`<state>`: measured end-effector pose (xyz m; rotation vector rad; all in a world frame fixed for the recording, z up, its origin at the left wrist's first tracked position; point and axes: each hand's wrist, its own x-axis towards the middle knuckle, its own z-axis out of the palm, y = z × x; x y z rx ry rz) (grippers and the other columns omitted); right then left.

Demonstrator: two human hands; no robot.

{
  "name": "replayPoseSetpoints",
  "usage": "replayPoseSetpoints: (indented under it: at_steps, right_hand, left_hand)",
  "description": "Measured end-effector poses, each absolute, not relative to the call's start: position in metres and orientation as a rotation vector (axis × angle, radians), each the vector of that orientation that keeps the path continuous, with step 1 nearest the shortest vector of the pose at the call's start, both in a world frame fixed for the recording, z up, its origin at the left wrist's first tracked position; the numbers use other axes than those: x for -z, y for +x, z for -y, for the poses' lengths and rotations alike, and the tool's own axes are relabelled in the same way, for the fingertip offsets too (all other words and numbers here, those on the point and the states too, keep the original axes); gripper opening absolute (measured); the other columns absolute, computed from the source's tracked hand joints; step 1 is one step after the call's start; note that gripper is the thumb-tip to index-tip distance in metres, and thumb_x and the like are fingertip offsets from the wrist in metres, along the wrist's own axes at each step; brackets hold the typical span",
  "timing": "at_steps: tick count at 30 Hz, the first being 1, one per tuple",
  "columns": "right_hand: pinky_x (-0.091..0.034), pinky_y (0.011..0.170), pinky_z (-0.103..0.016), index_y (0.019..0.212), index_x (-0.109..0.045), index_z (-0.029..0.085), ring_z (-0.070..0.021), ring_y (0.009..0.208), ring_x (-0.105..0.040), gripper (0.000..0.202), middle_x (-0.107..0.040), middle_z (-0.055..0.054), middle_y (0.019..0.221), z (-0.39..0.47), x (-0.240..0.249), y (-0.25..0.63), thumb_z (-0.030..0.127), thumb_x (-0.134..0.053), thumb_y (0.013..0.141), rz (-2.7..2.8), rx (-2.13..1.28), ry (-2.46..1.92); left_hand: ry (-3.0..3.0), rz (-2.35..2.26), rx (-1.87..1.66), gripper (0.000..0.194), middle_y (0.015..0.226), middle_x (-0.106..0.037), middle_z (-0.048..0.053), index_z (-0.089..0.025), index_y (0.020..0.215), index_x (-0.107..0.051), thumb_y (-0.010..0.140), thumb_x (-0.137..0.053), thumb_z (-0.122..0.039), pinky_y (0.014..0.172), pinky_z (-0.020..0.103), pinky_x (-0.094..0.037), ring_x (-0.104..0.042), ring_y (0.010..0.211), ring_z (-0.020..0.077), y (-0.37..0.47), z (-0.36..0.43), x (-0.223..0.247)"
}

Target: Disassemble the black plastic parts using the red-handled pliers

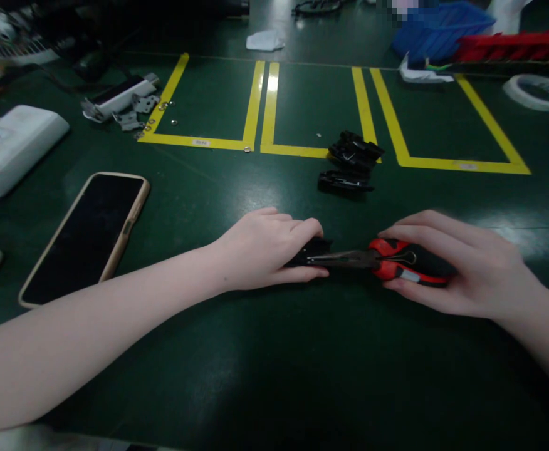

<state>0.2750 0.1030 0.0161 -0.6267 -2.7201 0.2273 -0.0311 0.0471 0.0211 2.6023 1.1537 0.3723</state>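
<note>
My left hand [274, 250] is closed around a black plastic part [308, 254], most of which the fingers hide. In my right hand [467, 269] are long-nose pliers [387, 260] with red and black handles. The jaws point left and their tips meet the black part at my left fingers; whether they grip it I cannot tell. Beyond the hands, two more black plastic pieces [354, 150] lie close together on the green table, partly over a yellow tape line.
A phone [86, 232] in a tan case lies left of my left hand. Yellow tape frames [293, 150] mark the green table [265, 369]. Metal brackets [128, 119] and small rings lie back left. A tape roll [538, 92], blue bin [439, 31] and red tray [519, 47] are back right.
</note>
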Motion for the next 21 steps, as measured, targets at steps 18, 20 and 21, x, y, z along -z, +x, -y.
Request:
replayPoseSetpoints:
  at_steps: [18,20,21]
  right_hand:
    - [-0.058,0.06,-0.041,0.131,-0.059,0.029,-0.0262,0.083,-0.069,0.047,-0.068,-0.009,0.11,-0.1002,-0.0117,0.273,0.052,-0.064,0.09,2.73,-0.181,-0.634]
    - [-0.058,0.059,-0.04,0.13,-0.059,0.028,-0.0255,0.083,-0.069,0.047,-0.068,-0.009,0.109,-0.1007,-0.0123,0.272,0.052,-0.064,0.09,2.729,-0.172,-0.623]
    - [-0.058,0.058,-0.039,0.13,-0.059,0.028,-0.0252,0.083,-0.068,0.047,-0.067,-0.009,0.108,-0.1013,-0.0126,0.2716,0.052,-0.065,0.09,2.726,-0.159,-0.608]
  left_hand:
    - [2.599,-1.14,-0.401,0.039,0.096,-0.076,0.004,-0.014,0.117,-0.062,0.1,-0.063,-0.05,0.076,0.03,-0.047,-0.072,0.083,0.019,-0.0313,-0.0472,-0.0201]
    - [2.588,-1.143,-0.396,0.04,0.097,-0.076,0.004,-0.014,0.117,-0.062,0.1,-0.063,-0.05,0.076,0.03,-0.047,-0.072,0.083,0.019,-0.0312,-0.0474,-0.0205]
    - [2.581,-1.141,-0.396,0.04,0.097,-0.076,0.004,-0.014,0.117,-0.062,0.1,-0.063,-0.05,0.076,0.03,-0.047,-0.072,0.083,0.0188,-0.0312,-0.0474,-0.0206]
